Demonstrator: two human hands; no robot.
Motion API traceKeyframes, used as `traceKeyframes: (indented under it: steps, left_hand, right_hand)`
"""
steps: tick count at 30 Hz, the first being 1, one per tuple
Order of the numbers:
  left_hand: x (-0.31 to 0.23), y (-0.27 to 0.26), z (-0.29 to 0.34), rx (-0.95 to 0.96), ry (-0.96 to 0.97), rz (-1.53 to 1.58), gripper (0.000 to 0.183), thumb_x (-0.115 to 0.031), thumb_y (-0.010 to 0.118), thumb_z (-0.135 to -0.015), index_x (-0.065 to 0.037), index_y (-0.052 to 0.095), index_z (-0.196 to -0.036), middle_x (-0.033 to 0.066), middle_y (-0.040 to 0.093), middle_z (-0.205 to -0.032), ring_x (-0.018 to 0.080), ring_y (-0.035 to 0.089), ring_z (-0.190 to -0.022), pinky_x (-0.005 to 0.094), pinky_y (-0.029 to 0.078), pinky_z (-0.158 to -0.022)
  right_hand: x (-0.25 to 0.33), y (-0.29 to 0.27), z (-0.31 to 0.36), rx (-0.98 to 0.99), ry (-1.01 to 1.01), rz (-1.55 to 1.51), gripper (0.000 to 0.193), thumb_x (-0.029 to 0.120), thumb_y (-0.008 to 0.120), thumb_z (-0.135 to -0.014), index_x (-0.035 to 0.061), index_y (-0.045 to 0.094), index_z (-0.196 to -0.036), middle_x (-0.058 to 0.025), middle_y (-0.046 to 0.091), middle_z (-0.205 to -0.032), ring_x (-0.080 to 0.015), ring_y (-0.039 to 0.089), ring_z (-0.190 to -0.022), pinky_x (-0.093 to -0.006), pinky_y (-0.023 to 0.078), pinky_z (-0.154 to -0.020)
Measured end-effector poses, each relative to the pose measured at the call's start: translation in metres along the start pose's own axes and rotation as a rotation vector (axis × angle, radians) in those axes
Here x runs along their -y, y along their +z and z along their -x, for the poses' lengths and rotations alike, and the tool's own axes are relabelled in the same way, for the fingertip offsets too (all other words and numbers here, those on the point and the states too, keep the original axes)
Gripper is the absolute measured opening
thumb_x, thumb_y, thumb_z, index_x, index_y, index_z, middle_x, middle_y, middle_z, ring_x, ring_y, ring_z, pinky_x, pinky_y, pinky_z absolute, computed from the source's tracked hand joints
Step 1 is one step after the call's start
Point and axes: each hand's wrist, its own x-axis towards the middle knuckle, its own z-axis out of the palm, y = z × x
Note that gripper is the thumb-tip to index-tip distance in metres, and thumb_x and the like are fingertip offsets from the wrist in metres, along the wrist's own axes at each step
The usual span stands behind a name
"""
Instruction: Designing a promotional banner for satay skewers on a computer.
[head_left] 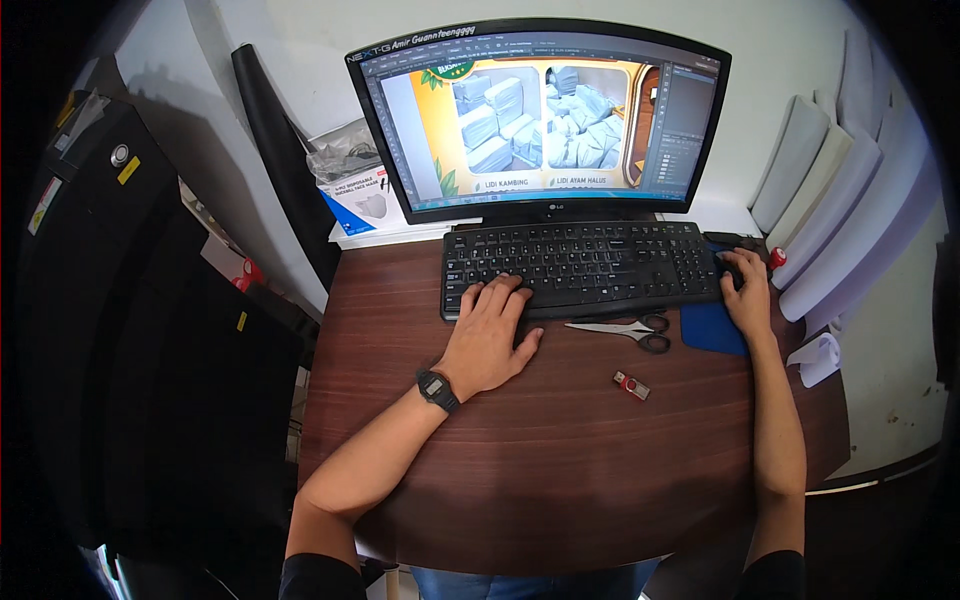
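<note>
My left hand (487, 335) rests at the lower left of a black keyboard (590, 262), its fingertips on the keys and the thumb spread out over the desk. A black digital watch (437, 391) is on that wrist. On the right, my right hand (748, 298) is curled over a dark computer mouse (733, 270), most of which the hand hides. Beneath it lies a blue mouse pad (708, 332). Behind the keyboard, a monitor (545, 208) displays an image editing window with pictures of wrapped bundles.
Scissors (640, 329) with black handles and a red and silver USB stick (631, 386) lie on the brown desk (540, 470). Paper rolls (850, 190) lean at the right. A face mask box (362, 195) stands behind left, and a large black cabinet (160, 330) fills the left side.
</note>
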Motion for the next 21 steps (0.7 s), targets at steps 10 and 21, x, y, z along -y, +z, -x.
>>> traceKeyframes:
  steps: [10, 21]
  left_hand:
    - [0.0001, 0.0000, 0.0001, 0.005, -0.008, -0.002, 0.054, -0.028, 0.072, -0.092, 0.000, 0.056, -0.135, 0.0195, 0.052, -0.141, 0.0377, 0.050, -0.133, 0.0532, 0.032, -0.117]
    - [0.0009, 0.0016, 0.0004, 0.002, -0.006, -0.005, 0.053, -0.028, 0.072, -0.093, 0.000, 0.056, -0.135, 0.0194, 0.053, -0.141, 0.0372, 0.050, -0.135, 0.0529, 0.032, -0.117]
  right_hand:
    - [0.0001, 0.0012, 0.0000, -0.003, -0.012, -0.011, 0.032, 0.005, 0.067, -0.087, 0.0049, 0.072, -0.119, -0.0185, 0.064, -0.130, -0.0388, 0.059, -0.123, -0.0456, 0.047, -0.108]
    - [0.0015, 0.0006, 0.0001, 0.005, 0.007, -0.007, 0.031, 0.005, 0.066, -0.088, 0.0052, 0.072, -0.119, -0.0180, 0.064, -0.131, -0.0389, 0.058, -0.125, -0.0455, 0.046, -0.109]
